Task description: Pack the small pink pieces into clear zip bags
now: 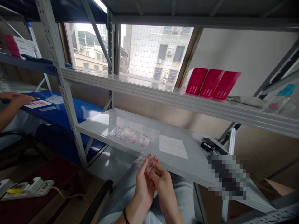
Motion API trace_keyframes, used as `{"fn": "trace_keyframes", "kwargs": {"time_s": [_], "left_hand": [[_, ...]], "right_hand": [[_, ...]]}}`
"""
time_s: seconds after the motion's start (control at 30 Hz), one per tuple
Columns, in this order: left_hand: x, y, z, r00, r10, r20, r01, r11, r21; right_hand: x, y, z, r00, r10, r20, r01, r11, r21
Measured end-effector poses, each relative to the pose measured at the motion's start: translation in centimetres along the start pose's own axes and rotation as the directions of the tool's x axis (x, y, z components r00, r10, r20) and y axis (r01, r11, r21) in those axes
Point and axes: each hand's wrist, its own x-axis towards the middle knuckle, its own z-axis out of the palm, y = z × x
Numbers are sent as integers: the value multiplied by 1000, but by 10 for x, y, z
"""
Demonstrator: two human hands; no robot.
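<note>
Both my hands meet in front of the shelf's edge, above my lap. Between them is a small clear plastic zip bag [149, 167] with a reddish strip along one side. My left hand [145, 183] has its fingers closed around the bag from the left. On the other side, my right hand [163, 180] pinches the bag's edge near the red strip. Something small and pink shows at the bag's left end, too small to name. Just beyond my hands, several clear zip bags [130, 135] with small pink pieces inside lie overlapping on the shelf.
A white paper sheet [173, 147] lies on the grey shelf [140, 119], right of the bags. Farther right are a black cable [206, 146] and a pixelated dark object [227, 177]. Red boxes [211, 83] stand above. A co-worker's hand [23, 99] is at a blue table [60, 110].
</note>
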Motion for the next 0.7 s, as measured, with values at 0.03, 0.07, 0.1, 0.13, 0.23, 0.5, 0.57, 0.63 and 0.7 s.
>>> {"fn": "trace_keyframes", "kwargs": {"time_s": [0.03,0.07,0.1,0.13,0.23,0.5,0.57,0.63,0.7], "left_hand": [[0,-5,1,999,36,-4,-36,999,21],[1,-8,1,997,73,-3,-73,997,33],[3,-10,2,995,103,-2,-103,994,39],[4,-10,2,993,121,-1,-121,992,44],[8,-5,2,989,148,-10,-147,986,78],[5,0,-3,950,256,176,-306,870,387],[5,-4,-7,944,264,199,-325,851,412],[6,-7,-12,943,244,226,-321,846,426],[7,-10,-17,946,186,264,-291,846,447]], "right_hand": [[0,1,0,1000,-12,6,12,1000,-5],[0,3,0,1000,-30,10,30,999,-28],[-1,5,-1,999,-51,14,52,997,-63],[-2,7,-2,997,-75,17,76,992,-102],[-6,16,-7,986,-148,-70,138,982,-132],[0,39,3,940,231,-252,-28,787,616],[4,40,7,948,252,-195,-61,745,665],[6,42,7,952,254,-174,-69,726,684],[6,46,6,955,244,-169,-59,714,697]]}}
